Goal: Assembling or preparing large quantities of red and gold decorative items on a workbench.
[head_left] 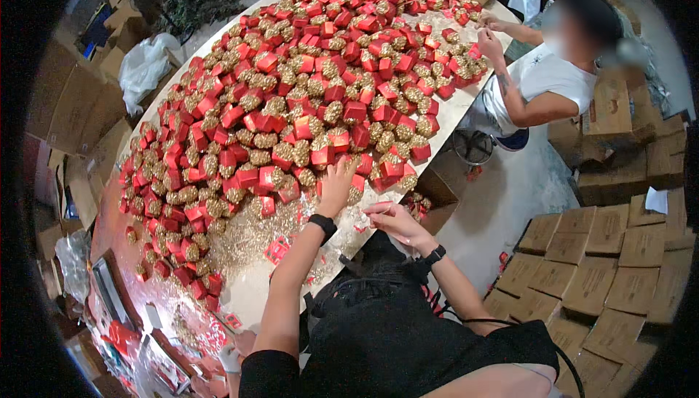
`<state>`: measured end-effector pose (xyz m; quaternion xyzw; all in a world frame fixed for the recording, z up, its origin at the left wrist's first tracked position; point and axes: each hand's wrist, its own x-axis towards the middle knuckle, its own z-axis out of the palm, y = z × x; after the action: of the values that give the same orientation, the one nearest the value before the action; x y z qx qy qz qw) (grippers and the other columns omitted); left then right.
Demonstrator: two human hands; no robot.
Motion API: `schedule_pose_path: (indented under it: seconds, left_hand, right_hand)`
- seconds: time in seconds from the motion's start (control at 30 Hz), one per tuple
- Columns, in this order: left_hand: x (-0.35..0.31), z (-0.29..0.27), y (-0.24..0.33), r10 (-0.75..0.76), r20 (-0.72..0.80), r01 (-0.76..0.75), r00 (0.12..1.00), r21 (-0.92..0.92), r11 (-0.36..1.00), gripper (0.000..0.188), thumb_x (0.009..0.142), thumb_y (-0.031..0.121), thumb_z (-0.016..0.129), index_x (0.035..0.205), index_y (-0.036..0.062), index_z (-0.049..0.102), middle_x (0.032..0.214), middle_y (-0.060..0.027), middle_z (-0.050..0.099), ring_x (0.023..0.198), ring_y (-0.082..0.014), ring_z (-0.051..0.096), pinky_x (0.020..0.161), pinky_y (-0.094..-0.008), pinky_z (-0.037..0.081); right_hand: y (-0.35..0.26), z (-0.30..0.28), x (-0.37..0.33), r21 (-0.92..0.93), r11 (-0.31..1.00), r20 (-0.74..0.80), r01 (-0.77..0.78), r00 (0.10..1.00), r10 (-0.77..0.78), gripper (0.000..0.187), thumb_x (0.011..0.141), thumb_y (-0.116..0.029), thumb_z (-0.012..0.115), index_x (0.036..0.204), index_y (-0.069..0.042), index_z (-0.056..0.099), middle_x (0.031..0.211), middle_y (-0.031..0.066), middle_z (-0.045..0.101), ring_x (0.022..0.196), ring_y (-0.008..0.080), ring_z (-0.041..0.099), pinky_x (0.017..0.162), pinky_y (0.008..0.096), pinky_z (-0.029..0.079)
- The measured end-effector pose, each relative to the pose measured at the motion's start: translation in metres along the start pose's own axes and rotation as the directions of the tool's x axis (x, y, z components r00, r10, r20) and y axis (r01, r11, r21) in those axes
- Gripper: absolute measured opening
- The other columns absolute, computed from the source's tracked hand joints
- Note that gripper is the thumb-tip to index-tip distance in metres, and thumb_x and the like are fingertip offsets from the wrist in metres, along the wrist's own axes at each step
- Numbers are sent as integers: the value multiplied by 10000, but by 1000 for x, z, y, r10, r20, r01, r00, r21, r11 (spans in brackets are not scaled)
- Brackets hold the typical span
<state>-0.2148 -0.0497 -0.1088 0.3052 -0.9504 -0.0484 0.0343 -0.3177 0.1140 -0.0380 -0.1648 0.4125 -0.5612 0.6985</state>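
- The left hand (336,185) reaches onto the near edge of the heap (313,100), fingers stretched forward and slightly apart; whether they grip a piece I cannot tell.
- Red-and-gold pieces lie right at those fingertips: a red block (321,155) just left of them, others ahead and to the right.
- The right hand (399,223) is just off the heap's near edge, thumb and fingertips close together; whether something small sits between them I cannot tell.
- Gold flakes (247,241) are scattered nearer the wearer than the heap, with a red printed patch (277,249) beside them on the table (251,285).
- At the heap's right side sits a co-worker in a white shirt (557,81), both hands raised.
- Cardboard boxes (597,274) stand well right of the heap; a whitish plastic bag (145,67) lies left of it.
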Motion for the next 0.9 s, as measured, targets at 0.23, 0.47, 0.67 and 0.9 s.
schedule_pose_path:
  seconds: [0.23,0.47,0.67,0.9]
  left_hand:
    - [9,30,11,-46,-170,82,984,217,973,365,794,137,475,1158,150,448,1084,-111,502,890,-218,498,625,-312,452]
    - [-36,-24,0,-424,-227,200,876,-630,751,551,660,107,689,1144,52,432,938,-126,498,853,-278,514,727,-402,446]
    - [-75,-97,-13,-172,495,54,852,-408,-911,452,768,214,482,1163,2,433,1088,-153,543,999,-306,540,833,-440,454]
    - [-110,-112,-16,-477,232,87,848,-948,-306,495,764,108,551,1242,99,421,1078,-96,544,889,-200,567,716,-300,486]
  right_hand:
    - [17,-22,-18,-94,990,-229,106,965,-125,203,828,-52,574,1013,26,544,934,64,573,820,130,567,771,254,461]
    - [20,-16,-7,-364,921,-310,136,915,-257,211,839,-99,573,1020,9,559,922,45,580,798,115,559,728,249,469]
    - [-20,14,7,-295,910,-162,292,923,-349,150,881,-111,510,970,8,527,883,53,561,755,123,557,697,266,471]
    - [-21,76,31,-281,869,99,408,913,-396,162,860,-51,524,1011,2,506,880,57,562,825,111,543,723,245,455]
